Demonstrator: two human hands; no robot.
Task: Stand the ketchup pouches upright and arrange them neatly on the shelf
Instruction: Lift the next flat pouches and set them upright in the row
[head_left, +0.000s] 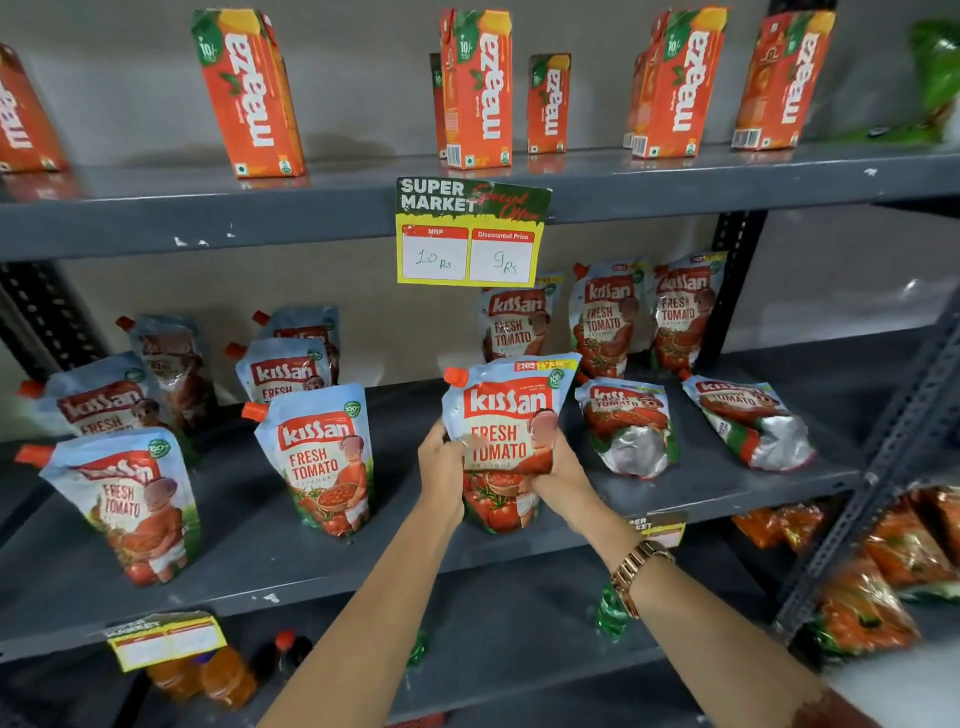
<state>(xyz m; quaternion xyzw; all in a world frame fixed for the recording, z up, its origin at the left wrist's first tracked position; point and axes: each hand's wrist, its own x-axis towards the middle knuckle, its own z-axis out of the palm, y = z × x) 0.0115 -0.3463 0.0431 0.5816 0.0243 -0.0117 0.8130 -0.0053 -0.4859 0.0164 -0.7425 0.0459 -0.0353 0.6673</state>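
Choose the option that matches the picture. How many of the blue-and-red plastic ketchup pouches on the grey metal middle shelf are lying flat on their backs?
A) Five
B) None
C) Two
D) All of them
C: two blue-and-red plastic ketchup pouches lie flat at the right of the grey metal middle shelf, silver bases facing out, while the others stand, including the one held in both hands.
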